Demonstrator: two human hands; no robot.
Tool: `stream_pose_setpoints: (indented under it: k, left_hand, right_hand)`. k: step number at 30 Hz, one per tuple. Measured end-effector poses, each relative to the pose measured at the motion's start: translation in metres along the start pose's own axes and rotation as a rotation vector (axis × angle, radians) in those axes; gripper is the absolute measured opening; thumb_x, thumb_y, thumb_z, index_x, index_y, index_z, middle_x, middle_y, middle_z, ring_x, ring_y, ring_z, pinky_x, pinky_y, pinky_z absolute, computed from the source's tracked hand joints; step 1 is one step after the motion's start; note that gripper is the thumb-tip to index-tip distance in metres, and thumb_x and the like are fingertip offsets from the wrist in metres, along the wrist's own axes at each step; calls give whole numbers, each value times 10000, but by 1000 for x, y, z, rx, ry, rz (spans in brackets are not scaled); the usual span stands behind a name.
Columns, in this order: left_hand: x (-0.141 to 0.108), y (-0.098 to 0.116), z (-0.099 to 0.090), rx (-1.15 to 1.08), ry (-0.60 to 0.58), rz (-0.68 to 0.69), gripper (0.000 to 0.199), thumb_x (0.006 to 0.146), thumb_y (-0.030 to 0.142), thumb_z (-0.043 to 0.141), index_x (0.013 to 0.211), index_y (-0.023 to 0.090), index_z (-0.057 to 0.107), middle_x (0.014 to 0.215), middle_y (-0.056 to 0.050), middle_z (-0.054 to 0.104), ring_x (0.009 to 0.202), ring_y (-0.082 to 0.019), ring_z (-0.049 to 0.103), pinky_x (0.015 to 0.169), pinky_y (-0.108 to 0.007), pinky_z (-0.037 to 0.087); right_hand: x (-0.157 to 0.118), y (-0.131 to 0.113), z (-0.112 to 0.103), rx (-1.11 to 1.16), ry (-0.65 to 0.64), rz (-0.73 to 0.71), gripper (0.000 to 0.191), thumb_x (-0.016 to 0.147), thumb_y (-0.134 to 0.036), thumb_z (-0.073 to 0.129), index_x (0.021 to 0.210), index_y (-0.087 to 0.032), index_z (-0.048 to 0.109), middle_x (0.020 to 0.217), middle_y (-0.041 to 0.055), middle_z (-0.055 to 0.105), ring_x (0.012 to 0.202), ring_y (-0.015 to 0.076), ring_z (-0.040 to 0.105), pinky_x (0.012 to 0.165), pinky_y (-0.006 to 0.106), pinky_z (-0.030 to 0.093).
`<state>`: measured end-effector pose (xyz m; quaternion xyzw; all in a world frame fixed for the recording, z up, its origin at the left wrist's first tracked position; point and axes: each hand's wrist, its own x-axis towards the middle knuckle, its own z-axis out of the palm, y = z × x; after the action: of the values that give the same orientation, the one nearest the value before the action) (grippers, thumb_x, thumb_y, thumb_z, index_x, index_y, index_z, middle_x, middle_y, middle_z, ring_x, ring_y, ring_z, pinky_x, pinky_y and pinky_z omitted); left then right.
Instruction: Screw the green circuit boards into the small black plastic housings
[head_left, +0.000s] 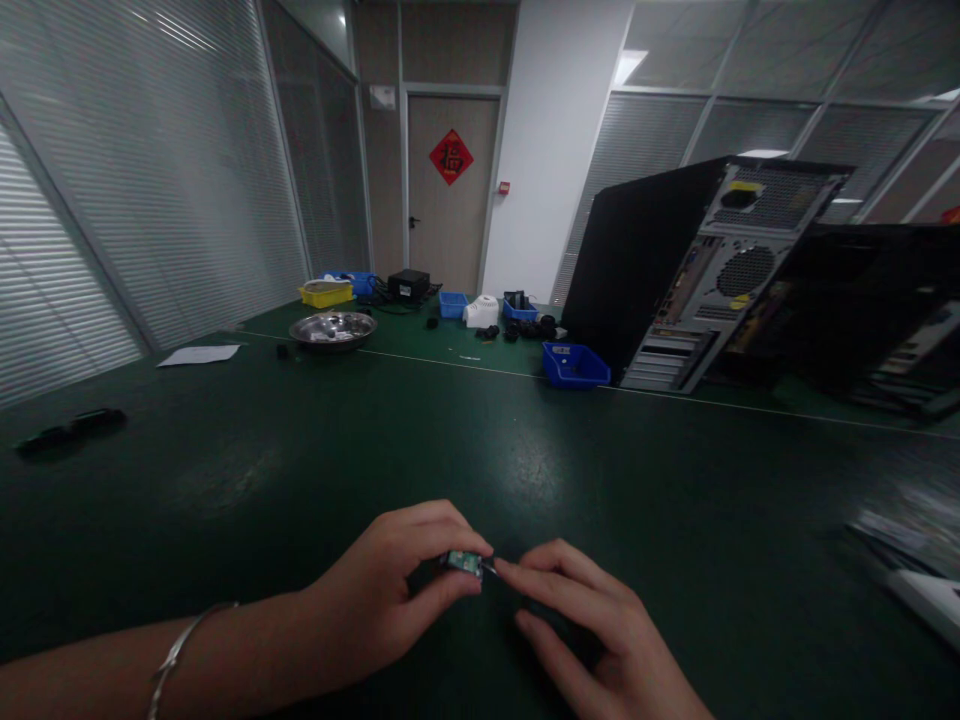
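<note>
My left hand (409,575), with a bracelet at the wrist, pinches a small green circuit board (463,562) between thumb and index finger. Dark edging shows along the board's left side. From the right, my right hand (592,625) reaches in with its fingers closed around a slim dark tool with a metal tip (489,567). That tip meets or nearly meets the board's right end. Most of the tool lies hidden under the fingers, so its exact kind does not show. Both hands are low over the green tabletop (420,440).
A blue bin (576,366) stands before a black computer tower (675,280). Farther left are a metal bowl (333,330), a yellow basket (326,294) and a paper sheet (198,355). Dark objects (73,430) lie at the left edge; blurred items (911,545) are at right.
</note>
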<state>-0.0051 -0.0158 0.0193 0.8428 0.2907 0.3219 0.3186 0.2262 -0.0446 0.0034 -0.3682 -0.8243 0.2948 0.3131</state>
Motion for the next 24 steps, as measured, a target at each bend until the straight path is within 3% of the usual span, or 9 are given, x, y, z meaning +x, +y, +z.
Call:
stream_pose_setpoints:
  k: [24]
  left_hand:
    - [1,1,0,-2,-27,-29,203,877,119,578,1059,173,648,955,-64,664,875,-166,621,775,-281,478]
  right_hand:
    - [0,-3,-2,-30,-21,0,442,892,-94,525,1270,-311,597,1037,58,614,852,168,636,747,274,544]
